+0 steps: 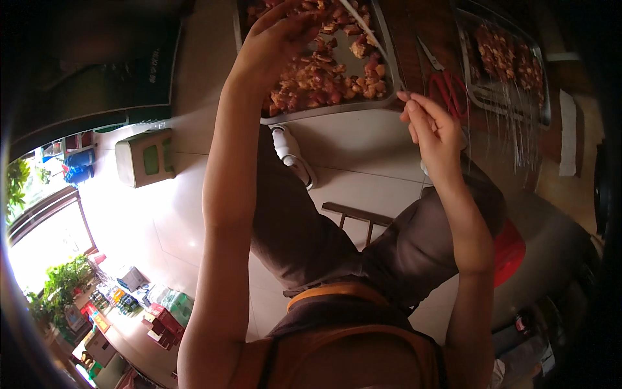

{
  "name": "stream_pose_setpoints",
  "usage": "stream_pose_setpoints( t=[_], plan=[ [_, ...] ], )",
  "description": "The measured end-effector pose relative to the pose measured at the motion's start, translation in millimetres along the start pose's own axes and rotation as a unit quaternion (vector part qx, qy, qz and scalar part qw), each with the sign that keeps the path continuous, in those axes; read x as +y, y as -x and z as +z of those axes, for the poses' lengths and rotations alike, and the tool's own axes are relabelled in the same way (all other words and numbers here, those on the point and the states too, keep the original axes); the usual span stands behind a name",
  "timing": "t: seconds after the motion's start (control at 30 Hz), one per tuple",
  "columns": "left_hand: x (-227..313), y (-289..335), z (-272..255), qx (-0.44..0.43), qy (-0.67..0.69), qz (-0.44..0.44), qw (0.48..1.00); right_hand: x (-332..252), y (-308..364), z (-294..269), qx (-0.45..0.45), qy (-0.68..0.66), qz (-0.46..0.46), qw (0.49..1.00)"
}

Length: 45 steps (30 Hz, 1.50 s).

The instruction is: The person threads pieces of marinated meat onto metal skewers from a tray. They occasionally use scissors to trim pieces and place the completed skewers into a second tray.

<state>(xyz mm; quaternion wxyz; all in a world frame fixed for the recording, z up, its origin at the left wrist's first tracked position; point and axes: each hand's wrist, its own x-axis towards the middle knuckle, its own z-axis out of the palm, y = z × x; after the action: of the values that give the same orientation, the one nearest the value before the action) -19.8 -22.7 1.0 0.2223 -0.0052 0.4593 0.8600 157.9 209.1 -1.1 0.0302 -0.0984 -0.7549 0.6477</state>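
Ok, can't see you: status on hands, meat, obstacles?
Left hand over meat pieces in tray. Right hand at tray corner, grip unclear. Red-handled scissors beside right hand.

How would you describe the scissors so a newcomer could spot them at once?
Find the large metal tray of reddish pieces at the top. Between it and the smaller tray to its right lie the scissors. Their red handles set them apart from both metal trays.
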Motion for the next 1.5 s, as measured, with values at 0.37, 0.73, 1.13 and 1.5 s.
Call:
stream_pose_setpoints(
  t=[0.37, 0.73, 1.13, 1.5],
  plan=[
    [-6.6, 3.6, 6.2, -0.068, -0.006, 0.008, 0.998, -5.1, 6.2, 6.0, 0.017, 0.124, -0.03, 0.992],
    [-15.1, 1.6, 13.0, -0.01, 0.079, 0.052, 0.995, 6.7, 1.1, 11.6, 0.053, 0.137, -0.123, 0.981],
    [-37.8, 8.0, 35.6, 0.037, 0.083, 0.069, 0.993, -2.6, 1.2, 16.4, 0.058, 0.184, -0.093, 0.977],
    [-53.1, 27.9, 51.8, -0.037, -0.082, 0.055, 0.994, -5.0, -2.0, 16.3, 0.066, 0.168, -0.113, 0.977]
  ],
)
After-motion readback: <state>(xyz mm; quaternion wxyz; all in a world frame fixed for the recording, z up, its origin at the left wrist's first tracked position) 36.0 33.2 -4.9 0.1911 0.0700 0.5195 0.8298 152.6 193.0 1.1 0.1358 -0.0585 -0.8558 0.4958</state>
